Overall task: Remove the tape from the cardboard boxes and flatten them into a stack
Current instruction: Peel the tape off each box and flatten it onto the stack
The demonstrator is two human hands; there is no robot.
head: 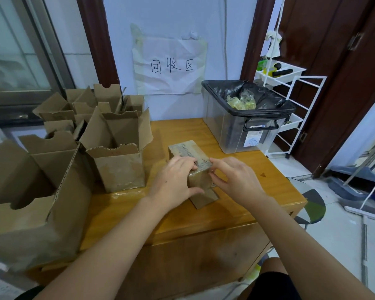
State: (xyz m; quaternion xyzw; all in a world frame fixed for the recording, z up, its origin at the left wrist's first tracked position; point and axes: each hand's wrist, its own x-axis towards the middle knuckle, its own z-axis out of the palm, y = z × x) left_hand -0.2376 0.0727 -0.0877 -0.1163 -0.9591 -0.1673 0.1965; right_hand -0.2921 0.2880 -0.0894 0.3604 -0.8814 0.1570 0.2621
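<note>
While left hand [175,180] grips sealed box [195,167], right hand [236,180] fingers pinch its tape [191,153]

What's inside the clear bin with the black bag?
Crumpled yellowish tape wads lie inside the clear bin, on the black bag. Anything beneath them is hidden by the bag.

Open cardboard boxes [117,152] are crowding the worktop's [236,208] left side, blocking passage there. A lined plastic bin [243,126] is standing at the far right corner. Between them, bare worktop is running far toward the wall, leaving a passage.
</note>
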